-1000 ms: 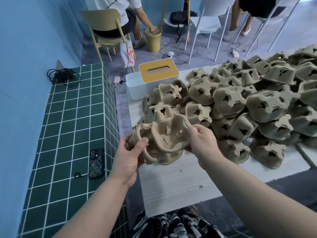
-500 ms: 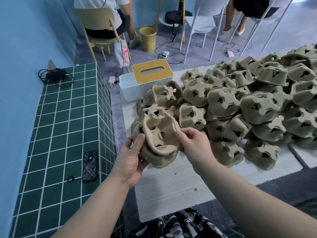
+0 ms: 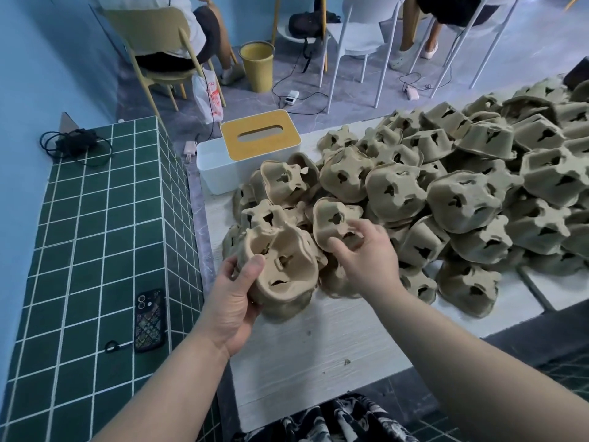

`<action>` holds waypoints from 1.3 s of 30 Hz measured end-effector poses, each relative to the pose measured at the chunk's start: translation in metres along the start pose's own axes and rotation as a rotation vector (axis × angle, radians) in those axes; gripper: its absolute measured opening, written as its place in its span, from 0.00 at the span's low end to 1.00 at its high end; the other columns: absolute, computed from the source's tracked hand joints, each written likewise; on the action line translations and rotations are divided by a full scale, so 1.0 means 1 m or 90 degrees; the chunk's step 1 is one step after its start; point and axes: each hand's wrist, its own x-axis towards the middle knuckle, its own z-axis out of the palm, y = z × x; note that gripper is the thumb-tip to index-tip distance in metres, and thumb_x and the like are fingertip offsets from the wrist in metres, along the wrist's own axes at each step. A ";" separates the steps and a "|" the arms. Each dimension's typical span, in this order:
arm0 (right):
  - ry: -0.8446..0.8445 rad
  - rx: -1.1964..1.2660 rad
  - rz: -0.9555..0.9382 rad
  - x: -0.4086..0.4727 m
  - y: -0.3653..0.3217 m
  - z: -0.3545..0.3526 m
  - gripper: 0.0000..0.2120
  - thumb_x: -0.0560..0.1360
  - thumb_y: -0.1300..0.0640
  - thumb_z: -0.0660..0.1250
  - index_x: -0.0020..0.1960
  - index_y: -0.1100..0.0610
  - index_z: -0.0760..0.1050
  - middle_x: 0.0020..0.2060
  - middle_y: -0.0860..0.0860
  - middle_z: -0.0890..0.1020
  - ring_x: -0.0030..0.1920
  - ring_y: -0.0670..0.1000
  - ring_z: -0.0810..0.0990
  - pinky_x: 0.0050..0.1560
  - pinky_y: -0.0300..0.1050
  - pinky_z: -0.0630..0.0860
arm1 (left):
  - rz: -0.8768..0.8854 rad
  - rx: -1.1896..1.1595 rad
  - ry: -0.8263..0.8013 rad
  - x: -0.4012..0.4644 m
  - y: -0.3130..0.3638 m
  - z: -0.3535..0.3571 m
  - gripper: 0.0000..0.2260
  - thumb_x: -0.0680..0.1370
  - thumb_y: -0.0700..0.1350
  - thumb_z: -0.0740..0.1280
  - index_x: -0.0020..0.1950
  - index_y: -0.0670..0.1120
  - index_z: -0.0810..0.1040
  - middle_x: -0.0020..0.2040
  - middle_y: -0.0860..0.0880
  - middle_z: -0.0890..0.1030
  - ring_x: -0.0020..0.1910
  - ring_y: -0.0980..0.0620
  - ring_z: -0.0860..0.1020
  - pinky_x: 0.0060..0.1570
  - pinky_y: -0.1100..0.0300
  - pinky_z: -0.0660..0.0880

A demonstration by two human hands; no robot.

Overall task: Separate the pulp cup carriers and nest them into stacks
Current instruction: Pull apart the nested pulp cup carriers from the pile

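Pulp cup carriers: one nested stack in hand, one carrier being picked, one loose heap.

One phone point(image 3: 149, 320) on the tiles. My left hand point(image 3: 234, 301) grips the stack point(image 3: 280, 269) over the table point(image 3: 318, 346); my right hand point(image 3: 366, 253) pinches one carrier point(image 3: 334, 218) at the edge of the heap point(image 3: 462, 193), perhaps forty, too overlapped to count.

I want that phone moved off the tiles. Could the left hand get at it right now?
Probably not at once: the left hand grips the nested stack. The phone lies uncovered on the green tiled ledge beside that arm.

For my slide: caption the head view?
Left hand holds nested carrier stack; right hand grasps another carrier from pile.
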 end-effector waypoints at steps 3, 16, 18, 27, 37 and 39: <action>-0.007 -0.061 -0.003 0.021 0.005 -0.006 0.27 0.74 0.44 0.67 0.70 0.48 0.66 0.65 0.51 0.68 0.60 0.52 0.74 0.55 0.46 0.71 | -0.016 0.003 0.017 0.004 -0.001 0.002 0.49 0.48 0.53 0.85 0.67 0.49 0.73 0.59 0.44 0.83 0.58 0.44 0.80 0.55 0.44 0.77; -0.055 -0.159 0.017 0.055 0.000 0.005 0.18 0.76 0.50 0.62 0.64 0.53 0.70 0.67 0.53 0.65 0.50 0.58 0.77 0.45 0.45 0.68 | -0.033 0.032 0.046 0.015 0.000 0.006 0.54 0.44 0.57 0.86 0.68 0.49 0.73 0.58 0.44 0.83 0.60 0.41 0.79 0.53 0.42 0.79; -0.039 -0.144 0.008 0.052 0.001 0.001 0.16 0.75 0.51 0.63 0.62 0.54 0.72 0.65 0.52 0.67 0.48 0.57 0.77 0.44 0.45 0.68 | -0.032 0.031 0.048 0.015 -0.001 0.007 0.54 0.44 0.57 0.86 0.69 0.48 0.72 0.59 0.44 0.83 0.60 0.42 0.79 0.49 0.44 0.81; 0.063 0.120 -0.067 0.025 0.005 -0.027 0.09 0.73 0.56 0.69 0.53 0.47 0.77 0.54 0.44 0.73 0.50 0.48 0.77 0.53 0.47 0.74 | -0.021 0.018 0.042 0.017 -0.004 0.010 0.35 0.65 0.48 0.80 0.69 0.46 0.71 0.58 0.43 0.83 0.62 0.40 0.78 0.62 0.38 0.74; -0.251 0.575 0.095 -0.002 -0.004 -0.021 0.16 0.69 0.56 0.63 0.52 0.64 0.80 0.45 0.61 0.81 0.45 0.53 0.79 0.45 0.48 0.78 | 0.018 0.025 0.041 0.013 -0.005 0.016 0.31 0.66 0.48 0.74 0.68 0.47 0.71 0.60 0.43 0.82 0.50 0.49 0.83 0.37 0.54 0.81; -0.245 0.590 0.139 -0.003 -0.004 -0.019 0.18 0.69 0.46 0.63 0.44 0.59 0.83 0.45 0.58 0.81 0.45 0.52 0.78 0.43 0.47 0.77 | 0.030 0.046 0.047 0.012 -0.005 0.012 0.33 0.65 0.48 0.75 0.69 0.47 0.71 0.61 0.43 0.81 0.50 0.49 0.82 0.41 0.51 0.81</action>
